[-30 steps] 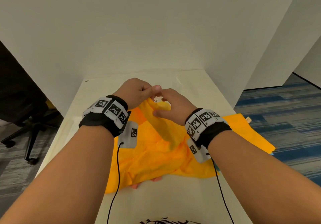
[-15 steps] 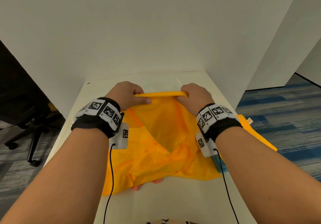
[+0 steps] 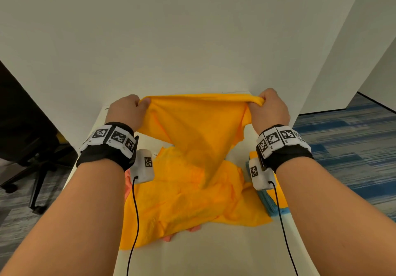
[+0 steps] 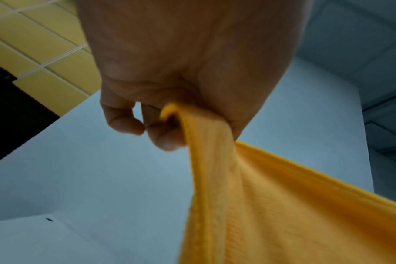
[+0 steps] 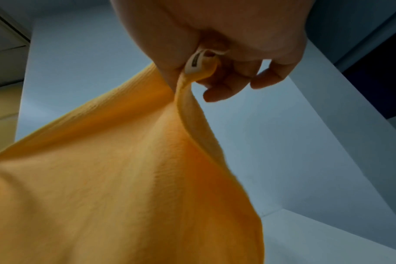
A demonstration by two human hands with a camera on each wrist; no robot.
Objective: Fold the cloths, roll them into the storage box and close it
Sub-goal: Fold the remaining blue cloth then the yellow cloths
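Note:
An orange cloth (image 3: 192,130) is held up above the white table (image 3: 214,252), its top edge stretched taut between my hands. My left hand (image 3: 128,110) pinches the left corner (image 4: 176,116). My right hand (image 3: 267,106) pinches the right corner, where a small white label (image 5: 196,61) shows. The cloth's lower part twists down onto more orange cloth (image 3: 182,200) lying crumpled on the table. A pink cloth (image 3: 192,229) peeks out from under that heap, and a blue cloth (image 3: 271,207) lies at its right. No storage box is in view.
White partition walls (image 3: 192,40) close off the table at the back and right. A black office chair (image 3: 32,157) stands on the carpet at the left. Blue striped carpet (image 3: 353,157) runs along the right. Thin black cables (image 3: 135,222) hang from both wrist units.
My hands have drawn apart and risen, stretching the orange cloth's top edge from a short span into a wide taut line lifted off the table.

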